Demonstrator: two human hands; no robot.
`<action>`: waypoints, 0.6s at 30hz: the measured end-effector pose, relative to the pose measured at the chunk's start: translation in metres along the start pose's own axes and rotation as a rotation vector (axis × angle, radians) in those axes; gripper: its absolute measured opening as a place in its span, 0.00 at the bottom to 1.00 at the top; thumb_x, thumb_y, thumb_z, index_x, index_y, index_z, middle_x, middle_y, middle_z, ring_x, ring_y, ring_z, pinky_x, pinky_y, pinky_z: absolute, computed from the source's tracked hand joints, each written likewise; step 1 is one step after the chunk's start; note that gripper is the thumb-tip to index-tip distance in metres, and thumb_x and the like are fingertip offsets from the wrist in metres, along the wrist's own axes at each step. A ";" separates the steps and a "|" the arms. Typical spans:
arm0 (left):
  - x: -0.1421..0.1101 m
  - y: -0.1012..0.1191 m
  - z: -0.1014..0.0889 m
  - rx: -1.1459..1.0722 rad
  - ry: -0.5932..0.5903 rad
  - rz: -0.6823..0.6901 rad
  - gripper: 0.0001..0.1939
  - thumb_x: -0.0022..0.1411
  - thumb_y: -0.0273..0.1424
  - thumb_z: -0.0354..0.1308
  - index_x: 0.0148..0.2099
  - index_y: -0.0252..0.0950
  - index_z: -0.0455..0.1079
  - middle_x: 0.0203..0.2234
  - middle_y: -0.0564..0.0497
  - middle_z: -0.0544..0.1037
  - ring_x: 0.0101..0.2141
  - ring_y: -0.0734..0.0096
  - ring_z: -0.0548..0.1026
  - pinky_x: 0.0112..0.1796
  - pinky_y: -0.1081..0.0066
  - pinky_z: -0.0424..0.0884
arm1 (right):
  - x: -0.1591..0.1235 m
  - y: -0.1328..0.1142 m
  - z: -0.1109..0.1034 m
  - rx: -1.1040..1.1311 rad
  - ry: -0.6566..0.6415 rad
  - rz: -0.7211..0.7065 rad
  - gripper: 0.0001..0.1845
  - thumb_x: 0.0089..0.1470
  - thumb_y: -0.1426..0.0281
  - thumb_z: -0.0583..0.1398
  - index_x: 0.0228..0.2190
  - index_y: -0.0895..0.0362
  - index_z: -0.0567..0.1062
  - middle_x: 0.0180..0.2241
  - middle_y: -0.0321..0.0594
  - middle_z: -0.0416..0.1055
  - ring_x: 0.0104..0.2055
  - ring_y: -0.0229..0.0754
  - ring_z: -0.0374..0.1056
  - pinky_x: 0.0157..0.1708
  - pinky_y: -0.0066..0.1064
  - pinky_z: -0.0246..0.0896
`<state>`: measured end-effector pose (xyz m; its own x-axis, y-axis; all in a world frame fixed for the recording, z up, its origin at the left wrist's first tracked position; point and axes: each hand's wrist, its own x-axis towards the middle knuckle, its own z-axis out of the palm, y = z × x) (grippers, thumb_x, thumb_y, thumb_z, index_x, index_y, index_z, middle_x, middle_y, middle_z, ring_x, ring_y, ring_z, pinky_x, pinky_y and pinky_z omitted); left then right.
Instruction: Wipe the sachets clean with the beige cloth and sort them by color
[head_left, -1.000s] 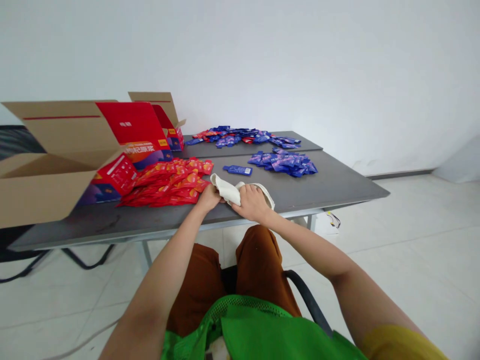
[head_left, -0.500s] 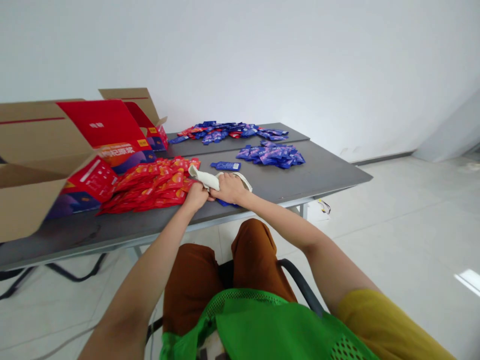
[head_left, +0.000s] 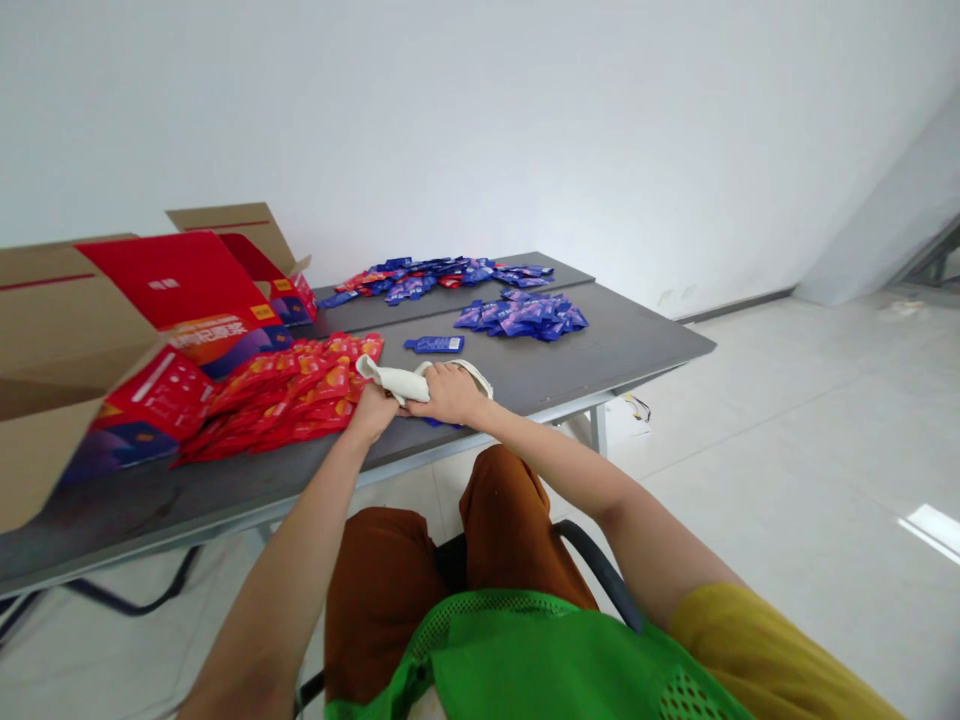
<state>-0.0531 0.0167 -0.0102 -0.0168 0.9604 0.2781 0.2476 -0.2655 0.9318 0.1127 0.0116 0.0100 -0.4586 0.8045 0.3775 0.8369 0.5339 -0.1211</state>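
Since one second ago, the camera view is turning rightward, and the white cloth (head_left: 401, 384) is now sitting farther left in it. Directions are taking the cloth as dial centre, twelve o'clock toward the wall. At nine o'clock, an open printed carton (head_left: 161, 395) is standing behind the red sachet pile (head_left: 300, 390). At eight o'clock, the left hand (head_left: 373, 410) is curling beneath the cloth's rolled end; its fingertips are hidden, so what they are pinching cannot be told. The cloth is lying bunched near the front edge of the grey tabletop (head_left: 637, 345). At one o'clock, a single blue sachet (head_left: 436, 345) is lying flat. At three o'clock, the right hand (head_left: 454, 393) is clasping the cloth from above, while something blue is showing below its palm. At two o'clock, a blue sachet pile (head_left: 521, 315) is resting farther off. For good control, the right hand should be holding firmly, keeping the loose end clear of the red sachets.
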 end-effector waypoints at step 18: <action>0.008 0.021 0.001 -0.192 0.174 -0.425 0.10 0.40 0.29 0.67 0.28 0.33 0.72 0.18 0.50 0.76 0.23 0.64 0.77 0.24 0.68 0.76 | -0.054 0.016 -0.021 0.007 0.038 0.047 0.36 0.46 0.42 0.61 0.43 0.60 0.70 0.44 0.49 0.70 0.49 0.53 0.64 0.48 0.43 0.60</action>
<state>-0.0472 0.0192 0.0113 -0.2435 0.9629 -0.1164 0.0009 0.1202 0.9927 0.1569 -0.0287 0.0073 -0.4070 0.8182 0.4061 0.8549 0.4978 -0.1463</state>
